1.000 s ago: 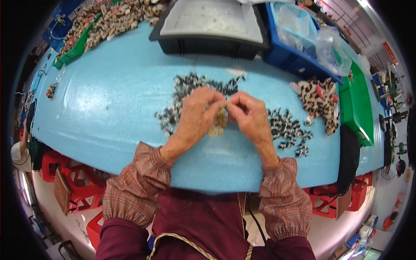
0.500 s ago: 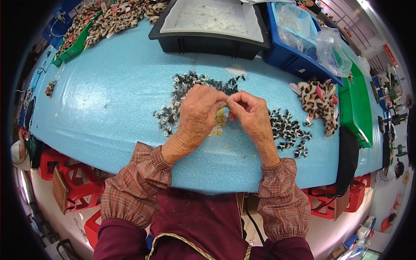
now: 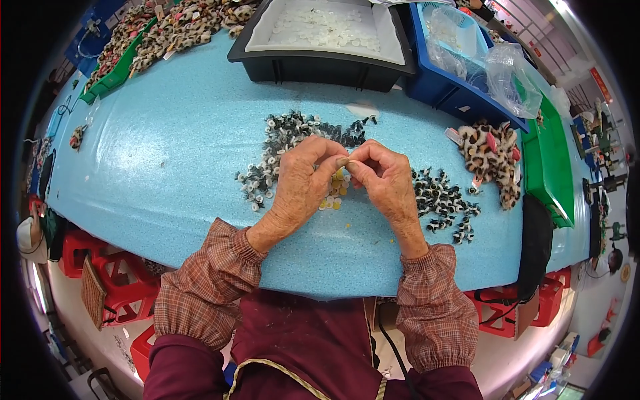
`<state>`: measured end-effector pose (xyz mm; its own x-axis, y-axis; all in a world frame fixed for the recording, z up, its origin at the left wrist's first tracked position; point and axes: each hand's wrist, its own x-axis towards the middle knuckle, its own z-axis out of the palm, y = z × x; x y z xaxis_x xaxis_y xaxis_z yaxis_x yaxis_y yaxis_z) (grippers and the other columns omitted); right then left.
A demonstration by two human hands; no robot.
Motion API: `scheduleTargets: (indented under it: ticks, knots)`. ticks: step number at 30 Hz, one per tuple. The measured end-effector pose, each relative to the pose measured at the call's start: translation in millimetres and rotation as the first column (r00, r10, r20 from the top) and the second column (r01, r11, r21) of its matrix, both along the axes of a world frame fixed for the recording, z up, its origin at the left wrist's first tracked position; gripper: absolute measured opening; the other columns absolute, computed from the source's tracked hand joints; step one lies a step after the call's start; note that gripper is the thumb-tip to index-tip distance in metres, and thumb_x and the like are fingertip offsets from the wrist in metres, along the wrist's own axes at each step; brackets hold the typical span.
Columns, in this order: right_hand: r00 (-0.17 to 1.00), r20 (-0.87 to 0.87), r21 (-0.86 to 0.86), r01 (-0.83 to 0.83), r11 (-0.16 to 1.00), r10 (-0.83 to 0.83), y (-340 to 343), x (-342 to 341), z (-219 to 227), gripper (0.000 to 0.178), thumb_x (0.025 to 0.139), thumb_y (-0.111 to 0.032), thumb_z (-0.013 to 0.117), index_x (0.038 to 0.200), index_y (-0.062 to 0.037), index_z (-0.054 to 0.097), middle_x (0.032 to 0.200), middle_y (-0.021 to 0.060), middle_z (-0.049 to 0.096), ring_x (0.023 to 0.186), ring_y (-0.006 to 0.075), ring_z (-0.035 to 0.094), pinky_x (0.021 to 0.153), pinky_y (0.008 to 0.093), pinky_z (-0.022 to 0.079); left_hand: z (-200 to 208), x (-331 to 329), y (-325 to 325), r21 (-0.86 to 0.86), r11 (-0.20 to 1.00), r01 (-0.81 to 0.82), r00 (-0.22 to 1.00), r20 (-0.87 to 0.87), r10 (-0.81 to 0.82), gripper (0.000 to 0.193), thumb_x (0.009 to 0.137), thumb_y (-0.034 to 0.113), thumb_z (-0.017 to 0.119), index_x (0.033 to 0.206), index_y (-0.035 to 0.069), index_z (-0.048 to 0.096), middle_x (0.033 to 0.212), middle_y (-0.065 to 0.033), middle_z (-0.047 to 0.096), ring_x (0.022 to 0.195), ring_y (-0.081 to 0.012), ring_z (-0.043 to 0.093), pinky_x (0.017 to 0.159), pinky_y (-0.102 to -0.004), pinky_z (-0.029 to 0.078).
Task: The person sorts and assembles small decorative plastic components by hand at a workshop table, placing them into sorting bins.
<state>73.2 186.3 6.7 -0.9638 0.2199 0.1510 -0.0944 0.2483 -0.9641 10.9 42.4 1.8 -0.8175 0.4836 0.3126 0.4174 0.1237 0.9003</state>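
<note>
My left hand (image 3: 298, 181) and my right hand (image 3: 388, 184) meet fingertip to fingertip over the middle of the blue table. Both are pinched closed. Whatever lies between the fingertips is too small and covered to name. Beneath and between the hands are small yellow and whitish discs (image 3: 335, 193), partly hidden. A spread of small black pieces and white-ringed pieces (image 3: 285, 127) lies beyond and left of my left hand. To the right of my right hand, small black-and-white pieces with stems (image 3: 440, 197) form another loose heap.
A black bin with a white tray (image 3: 320, 75) of clear discs stands at the back. Beside it are a blue crate (image 3: 443, 93) with plastic bags and a green bin (image 3: 548, 160). Spotted plush pieces (image 3: 490, 155) lie at right; more plush (image 3: 190, 30) is heaped far left.
My left hand has shifted slightly, its knuckles lower and its thumb and forefinger drawn closer together. The right hand stays nearly in place, still pinched against it.
</note>
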Motion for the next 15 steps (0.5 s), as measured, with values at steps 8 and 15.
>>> scheduleTargets:
  ticks: [8, 15]
  knots:
    - [0.995, 0.098, -0.110, 0.002, 0.994, 0.009, 2, 0, 4, 0.008, 0.086, -0.006, 0.059, 0.081, -0.0001, 0.061, 0.069, 0.0031, 0.060, 0.061, 0.0082, 0.056, 0.055, 0.0216, 0.048, -3, -3, 0, -0.013, 0.996, -0.084, 0.996, 0.002, 0.084, 0.006, 0.080, 0.004, 0.061, 0.085, 0.001, 0.059, 0.078, -0.0088, 0.058, 0.073, -0.0211, 0.058, 0.066, -0.0326, 0.047]
    - [0.991, 0.127, -0.188, -0.005, 0.982, 0.029, 6, -1, 2, 0.010, 0.086, -0.010, 0.061, 0.085, 0.0001, 0.063, 0.068, 0.0028, 0.059, 0.060, 0.0081, 0.056, 0.054, 0.0214, 0.048, 6, -4, -2, 0.015, 0.998, -0.062, 0.901, -0.430, 0.063, 0.018, 0.070, -0.001, 0.068, 0.087, 0.004, 0.064, 0.081, -0.0070, 0.062, 0.075, -0.0228, 0.059, 0.067, -0.0335, 0.047]
